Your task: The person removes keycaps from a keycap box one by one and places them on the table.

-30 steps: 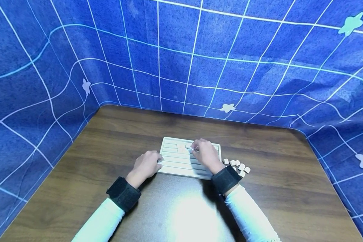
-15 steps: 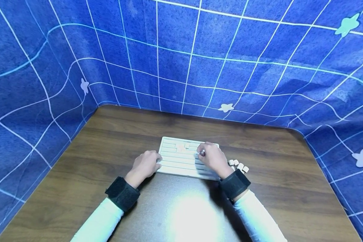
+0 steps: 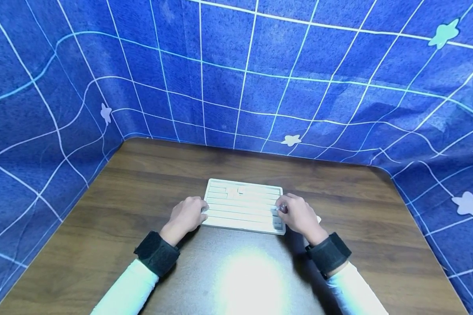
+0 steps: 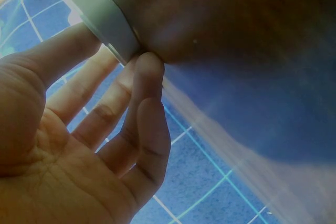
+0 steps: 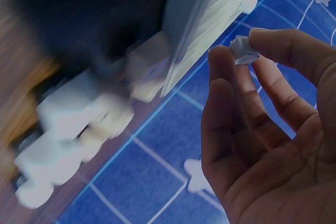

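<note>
A white keyboard (image 3: 240,210) lies flat on the table in the head view, its keys in long rows. My left hand (image 3: 187,215) holds its left end, thumb and fingertips at the edge; the left wrist view shows them around the white corner (image 4: 102,17). My right hand (image 3: 297,214) is over the keyboard's right edge. Between thumb and forefinger it pinches a small white keycap (image 5: 244,51), apart from the keyboard in the right wrist view. Several loose white keycaps (image 5: 58,156) lie beside the keyboard, mostly hidden by the right hand in the head view.
The brown wooden table (image 3: 161,170) carries a bright glare spot near the person. Behind it and at both sides hangs a blue cloth (image 3: 220,65) with white grid lines and stars. Each wrist wears a black band (image 3: 157,253).
My right hand has moved right and nearer the person, from the keyboard's upper middle to its right edge, with the keycap pinched. The left hand keeps its place on the keyboard.
</note>
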Tool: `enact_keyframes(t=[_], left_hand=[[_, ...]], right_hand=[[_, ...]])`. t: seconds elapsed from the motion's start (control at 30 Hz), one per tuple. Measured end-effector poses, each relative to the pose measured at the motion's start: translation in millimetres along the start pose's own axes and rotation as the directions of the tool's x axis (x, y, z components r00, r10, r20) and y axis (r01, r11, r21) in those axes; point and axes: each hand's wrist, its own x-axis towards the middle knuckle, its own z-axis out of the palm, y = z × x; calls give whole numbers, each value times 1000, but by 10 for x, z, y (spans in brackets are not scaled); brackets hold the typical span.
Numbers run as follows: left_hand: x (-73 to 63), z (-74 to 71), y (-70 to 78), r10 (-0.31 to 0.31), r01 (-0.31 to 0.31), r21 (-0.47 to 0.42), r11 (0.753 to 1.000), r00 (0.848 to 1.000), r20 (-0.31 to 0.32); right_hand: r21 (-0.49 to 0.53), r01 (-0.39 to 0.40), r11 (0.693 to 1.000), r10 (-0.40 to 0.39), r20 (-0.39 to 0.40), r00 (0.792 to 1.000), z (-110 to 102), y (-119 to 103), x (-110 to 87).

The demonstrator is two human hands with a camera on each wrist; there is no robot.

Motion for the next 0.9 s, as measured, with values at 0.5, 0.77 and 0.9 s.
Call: enact_keyframes(t=[0.5, 0.77, 0.9], left_hand=[[-20, 11, -20, 37, -37, -26, 999, 999, -32], [-24, 7, -22, 33, -34, -12, 999, 999, -35], [-26, 9, -14, 33, -34, -10, 999, 999, -23]], right_hand=[[-79, 29, 996, -32, -37, 999, -249, 476, -399], [-92, -9, 996, 6, -33, 999, -318, 637, -541], [-91, -47, 995, 47, -6, 999, -331, 705, -606]])
